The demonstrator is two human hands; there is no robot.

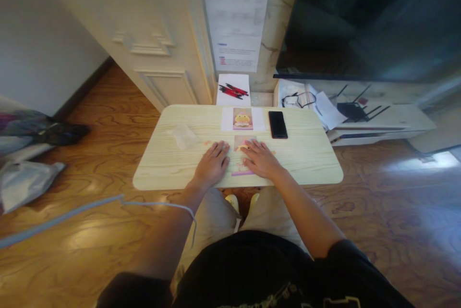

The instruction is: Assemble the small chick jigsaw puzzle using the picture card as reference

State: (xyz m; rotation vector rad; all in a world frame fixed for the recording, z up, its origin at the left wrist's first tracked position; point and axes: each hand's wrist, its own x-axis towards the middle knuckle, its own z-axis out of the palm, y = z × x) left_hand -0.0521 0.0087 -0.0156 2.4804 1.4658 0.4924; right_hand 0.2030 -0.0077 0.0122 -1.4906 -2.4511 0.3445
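My left hand (213, 163) lies palm down on the pale wooden table, fingers stretched out, just left of a partly covered picture. My right hand (262, 160) rests with spread fingers over the right part of that picture (238, 142), which has a yellow figure and a purple lower edge and may be made of pieces. Beyond it, on a white sheet, lies a similar picture (243, 119) of a yellow figure. Small orange bits (208, 142) sit by my left fingertips. What lies under my palms is hidden.
A clear plastic bag (183, 136) lies at the table's left, and a black phone (278, 124) at the back right. Behind the table are red and black pens (234, 91) on paper, a white box (293, 89) with cables, and a router (353, 112) below a large screen.
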